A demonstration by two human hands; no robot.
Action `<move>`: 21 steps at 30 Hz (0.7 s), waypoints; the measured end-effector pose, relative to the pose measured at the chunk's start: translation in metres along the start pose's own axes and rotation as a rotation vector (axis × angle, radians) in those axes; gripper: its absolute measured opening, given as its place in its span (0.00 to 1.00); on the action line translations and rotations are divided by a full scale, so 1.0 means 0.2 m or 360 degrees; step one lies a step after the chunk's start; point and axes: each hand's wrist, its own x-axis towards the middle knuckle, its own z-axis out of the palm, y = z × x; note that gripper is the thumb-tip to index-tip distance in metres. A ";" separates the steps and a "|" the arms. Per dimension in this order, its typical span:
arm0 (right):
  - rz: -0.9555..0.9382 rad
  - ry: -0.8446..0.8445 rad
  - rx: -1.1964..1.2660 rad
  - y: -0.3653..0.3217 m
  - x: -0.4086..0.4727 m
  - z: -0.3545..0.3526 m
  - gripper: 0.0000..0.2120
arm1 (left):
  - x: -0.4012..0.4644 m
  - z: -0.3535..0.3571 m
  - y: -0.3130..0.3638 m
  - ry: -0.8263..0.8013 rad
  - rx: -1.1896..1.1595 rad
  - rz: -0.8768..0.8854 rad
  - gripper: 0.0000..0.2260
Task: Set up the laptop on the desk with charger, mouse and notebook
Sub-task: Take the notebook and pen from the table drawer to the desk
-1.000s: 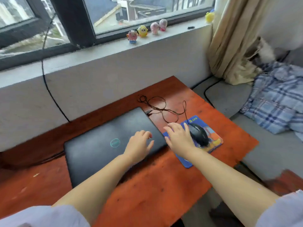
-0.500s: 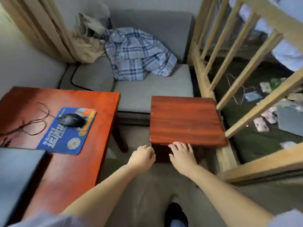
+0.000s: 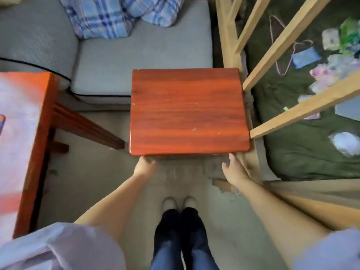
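A small red-brown wooden stool stands right in front of me on the floor. My left hand is at its near left corner, fingers curled under the front edge. My right hand is at the near right corner with fingers apart, its fingertips at the edge. The red desk shows only as its right end at the left border, with a sliver of the blue mouse pad on it. Laptop, mouse, charger and notebook are out of view.
A grey sofa with a blue plaid cloth sits behind the stool. A pale wooden rail frame closes off the right, with a green mattress and scattered items behind it. My feet stand on the floor below.
My view has swung from the desk and closed laptop to the right and down onto the stool. Both hands left the laptop and mouse and spread to the stool's two near corners.
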 end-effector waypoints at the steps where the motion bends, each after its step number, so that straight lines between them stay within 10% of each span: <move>1: 0.0096 0.0009 0.0177 0.01 0.05 0.03 0.27 | 0.04 0.03 -0.01 0.0030 -0.0123 -0.0030 0.19; 6: 0.0393 0.0187 0.0864 0.09 0.28 0.19 0.24 | 0.21 0.18 -0.12 0.0153 -0.0745 -0.0125 0.25; 10: 0.0419 0.0426 0.0944 0.13 0.39 0.23 0.25 | 0.35 0.20 -0.18 0.0406 -0.0381 -0.0043 0.05; 21: 0.0306 0.0505 0.0878 0.17 0.35 0.24 0.30 | 0.34 0.19 -0.26 0.0559 -0.0317 0.0000 0.12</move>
